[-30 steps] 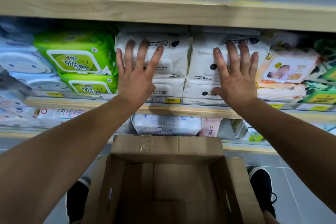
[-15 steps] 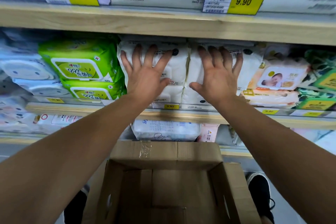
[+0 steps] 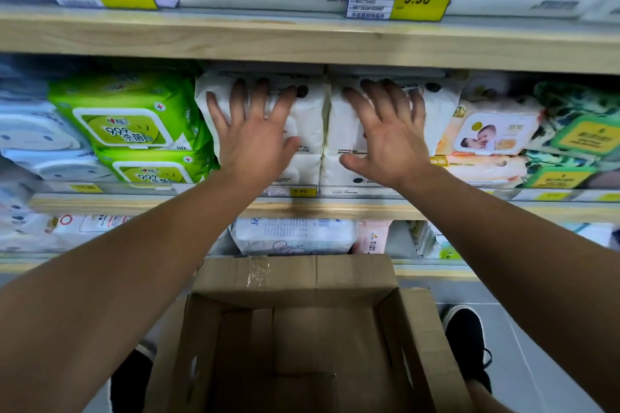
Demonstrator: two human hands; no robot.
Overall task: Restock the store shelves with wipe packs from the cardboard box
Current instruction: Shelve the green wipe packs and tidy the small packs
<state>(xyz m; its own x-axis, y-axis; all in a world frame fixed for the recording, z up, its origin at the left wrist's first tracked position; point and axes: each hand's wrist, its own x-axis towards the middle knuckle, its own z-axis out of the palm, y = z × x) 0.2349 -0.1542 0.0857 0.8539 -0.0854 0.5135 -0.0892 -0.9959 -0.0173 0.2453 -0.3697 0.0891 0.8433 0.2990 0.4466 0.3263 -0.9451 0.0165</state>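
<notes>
Store shelf (image 3: 302, 208) already holds 2 stacks of white wipe packs (image 3: 308, 121), left hand (image 3: 255, 141) and right hand (image 3: 385, 144) pressing them flat-fingered, box (image 3: 302, 339) below looks empty, so restocking seems nearly done.

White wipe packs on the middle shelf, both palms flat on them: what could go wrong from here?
1. The white wipe packs stand two high at the front of the wooden shelf edge; if the left hand or right hand lets go, the top ones might slide out.
2. Uneven pushing could shove the neighbouring green wipe packs askew.
3. The brown cardboard box looks empty, so further reaching in would be wasted.
</notes>
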